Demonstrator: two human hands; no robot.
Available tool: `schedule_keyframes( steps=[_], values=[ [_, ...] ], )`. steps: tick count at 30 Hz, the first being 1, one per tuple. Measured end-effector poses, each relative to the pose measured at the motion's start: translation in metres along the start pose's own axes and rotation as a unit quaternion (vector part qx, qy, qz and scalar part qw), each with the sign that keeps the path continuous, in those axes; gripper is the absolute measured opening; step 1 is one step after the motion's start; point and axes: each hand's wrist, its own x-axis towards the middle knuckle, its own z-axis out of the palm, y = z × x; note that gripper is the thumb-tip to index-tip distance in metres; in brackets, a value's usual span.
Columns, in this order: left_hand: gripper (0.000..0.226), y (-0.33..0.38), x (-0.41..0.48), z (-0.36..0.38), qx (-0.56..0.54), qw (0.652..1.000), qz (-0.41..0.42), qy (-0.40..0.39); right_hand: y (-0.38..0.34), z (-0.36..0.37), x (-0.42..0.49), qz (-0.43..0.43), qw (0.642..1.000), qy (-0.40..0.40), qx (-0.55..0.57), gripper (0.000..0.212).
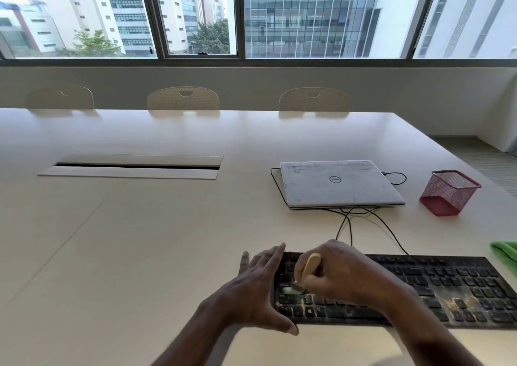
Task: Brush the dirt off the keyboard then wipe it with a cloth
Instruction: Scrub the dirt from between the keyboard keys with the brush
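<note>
The right hand (344, 276) has its fingers curled around the pale wooden handle of a small brush (310, 266), gripping it with the bristles down on the keys at the left part of a long black plastic keyboard (447, 287). Just left of those fingers, the left hand (257, 287) lies with straight fingers against the keyboard's left end, its thumb along the front edge, holding nothing.

Yellowish-brown dirt (450, 300) is scattered over the keys to the right of the brushing hand, and some specks sit near the bristles. The keyboard lies on a wide cream table (140, 239), close to its near edge.

Farther right, at the picture's edge, is a bright green cloth (506, 252), apart from both hands. Beyond the fingers, thin black cables (389, 231) run back to a closed, scuffed silver laptop (341, 183), with a red wire-mesh pen holder (447, 193) to its right. At the table's far side stand 3 cream perforated chairs (183, 99) below a wide window (307, 15).
</note>
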Motion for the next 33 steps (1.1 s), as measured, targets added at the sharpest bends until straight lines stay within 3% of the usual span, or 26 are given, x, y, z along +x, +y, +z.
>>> schedule_keyframes(
  steps=[4, 10, 16, 20, 25, 33],
  values=[
    [0.148, 0.004, 0.004, 0.001, 0.021, 1.000, -0.005, 0.001, 0.004, -0.008, -0.003, 0.004, 1.000, 0.028, 0.001, 0.011],
    [0.148, 0.006, 0.006, 0.004, 0.026, 1.000, -0.010, 0.005, 0.010, -0.008, -0.007, 0.000, 1.000, -0.001, -0.010, 0.013],
    [0.149, 0.008, 0.005, 0.005, 0.025, 0.999, -0.017, 0.018, 0.012, 0.001, 0.000, -0.001, 0.995, 0.097, 0.010, 0.014],
    [0.147, 0.011, 0.004, 0.004, 0.024, 0.999, -0.018, 0.018, 0.009, 0.009, 0.000, -0.005, 0.999, 0.049, 0.002, 0.019],
    [0.147, 0.012, 0.003, 0.003, 0.025, 0.999, -0.017, 0.022, 0.012, 0.000, 0.002, -0.006, 0.997, 0.081, 0.019, 0.017],
    [0.149, 0.017, 0.006, 0.005, 0.039, 0.999, -0.030, 0.008, 0.015, -0.008, -0.007, -0.034, 0.999, 0.006, 0.033, 0.013]
  ],
)
